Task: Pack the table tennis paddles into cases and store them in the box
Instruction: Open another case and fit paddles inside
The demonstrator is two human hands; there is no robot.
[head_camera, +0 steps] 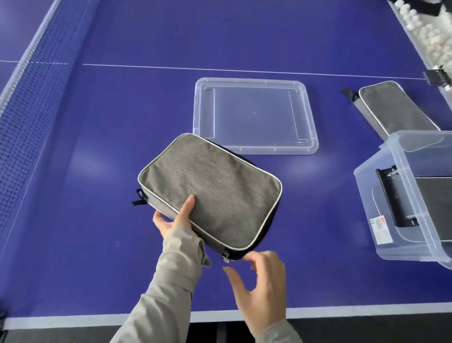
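Observation:
A grey rectangular paddle case [212, 189] with pale piping lies closed on the blue table. My left hand [173, 218] grips its near left edge, thumb on top. Its zipper pull [225, 257] hangs at the near corner. My right hand [258, 286] hovers just in front of that pull, fingers loosely curved and holding nothing. At the right stands the clear plastic box [380, 201], with a grey case [446, 207] inside it. Behind the box, a second grey case [394, 112] rests on the table. No paddle is visible.
The clear box lid [252, 143] lies flat behind the held case. The net [26, 99] runs along the left. A trough of white balls [448, 54] lines the far right edge. The table's near edge [206, 317] is just in front of me.

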